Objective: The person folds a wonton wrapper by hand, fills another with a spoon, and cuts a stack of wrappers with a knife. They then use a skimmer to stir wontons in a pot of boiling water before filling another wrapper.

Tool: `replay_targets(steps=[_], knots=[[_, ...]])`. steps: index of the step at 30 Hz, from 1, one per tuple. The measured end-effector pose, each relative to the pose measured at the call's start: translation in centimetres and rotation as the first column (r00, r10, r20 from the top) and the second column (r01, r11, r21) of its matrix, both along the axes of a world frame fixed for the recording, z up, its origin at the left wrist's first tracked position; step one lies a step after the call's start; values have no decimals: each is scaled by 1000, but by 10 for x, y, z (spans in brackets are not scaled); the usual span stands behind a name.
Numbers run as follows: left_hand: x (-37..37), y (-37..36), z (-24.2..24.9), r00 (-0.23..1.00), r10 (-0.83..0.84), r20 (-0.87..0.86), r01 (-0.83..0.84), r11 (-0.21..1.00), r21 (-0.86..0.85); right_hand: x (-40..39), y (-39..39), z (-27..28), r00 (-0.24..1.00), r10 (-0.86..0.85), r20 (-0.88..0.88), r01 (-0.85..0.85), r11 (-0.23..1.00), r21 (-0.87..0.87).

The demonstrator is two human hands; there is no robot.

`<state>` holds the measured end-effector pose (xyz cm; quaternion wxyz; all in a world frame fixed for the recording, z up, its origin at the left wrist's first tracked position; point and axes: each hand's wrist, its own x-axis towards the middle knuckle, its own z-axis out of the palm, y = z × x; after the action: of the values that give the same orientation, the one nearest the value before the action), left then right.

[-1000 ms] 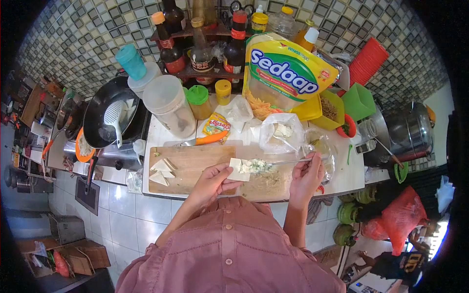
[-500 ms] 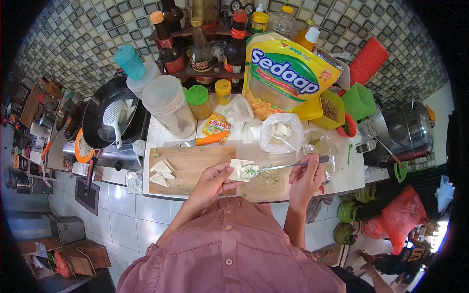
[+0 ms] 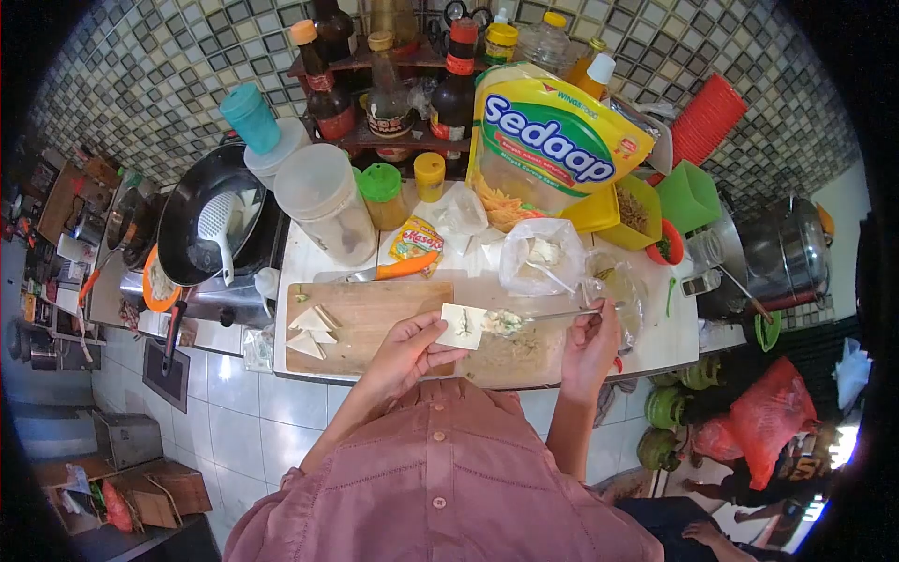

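My left hand [image 3: 412, 348] holds a pale square sheet of dough [image 3: 463, 326] between thumb and fingers, with a small smear of green-flecked filling on it. In my right hand [image 3: 591, 347] is a metal spoon [image 3: 552, 316], its handle pinched between the fingers. A heap of white and green filling [image 3: 504, 323] covers the spoon's bowl, just right of the sheet. Several folded white triangles [image 3: 312, 330] lie on the wooden cutting board [image 3: 375, 318]. Behind the spoon sits a plastic bag [image 3: 540, 258] with white contents and a utensil in it.
An orange-handled knife [image 3: 398, 267] lies behind the board near a seasoning packet [image 3: 414, 238]. A black pan [image 3: 201, 220] with a white slotted spatula is at left. Clear and green-lidded jars, bottles and a yellow Sedaap pouch [image 3: 548, 140] line the back. Another person's arm [image 3: 721, 543] shows at lower right.
The loaded spoon has moved right, off the dough sheet, taking most of the filling with it. The sheet now lies flatter to view with a small smear left on it.
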<state>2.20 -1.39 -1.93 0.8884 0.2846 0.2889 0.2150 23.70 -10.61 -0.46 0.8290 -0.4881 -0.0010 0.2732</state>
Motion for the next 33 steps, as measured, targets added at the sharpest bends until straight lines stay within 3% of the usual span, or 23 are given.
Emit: replay_targets(steps=[6,8,11,15,17,18,20,21,23,24,25,27,33], knots=[[-2,1,-4,998,37,46,-38,999,9,25,-30,-14,974,-142,175,150,988,-37],[-1,2,-4,999,31,31,-31,999,10,28,-39,-15,937,-11,351,115,953,-280],[1,1,-3,999,28,30,-29,999,20,33,-46,-36,892,93,443,105,910,-401],[2,1,-4,999,34,32,-35,999,39,38,-53,-47,887,253,386,-37,872,-488],[2,1,-5,999,32,9,-33,996,79,30,-46,-49,791,-23,611,417,752,-511],[2,1,-5,999,33,8,-34,996,80,25,-45,-41,792,-23,610,415,752,-511],[1,1,-3,1000,11,-21,-9,996,88,15,-45,-19,686,16,727,572,606,-553],[1,1,-2,1000,11,-22,-9,996,88,12,-44,-21,687,16,727,571,606,-553],[2,1,-2,998,-17,-68,23,995,98,4,-40,-23,575,143,806,296,881,-368],[2,1,-2,997,-20,-68,27,995,99,-4,-37,-15,583,290,759,81,909,-410],[2,1,-4,996,-29,-86,38,993,111,-14,-33,-6,556,435,708,-140,889,-436],[2,1,-4,994,-32,-105,46,991,126,-31,-26,-9,653,642,401,-446,754,-482],[2,-3,-2,988,3,-152,32,973,230,-62,-3,-16,639,724,257,-595,678,-432]])
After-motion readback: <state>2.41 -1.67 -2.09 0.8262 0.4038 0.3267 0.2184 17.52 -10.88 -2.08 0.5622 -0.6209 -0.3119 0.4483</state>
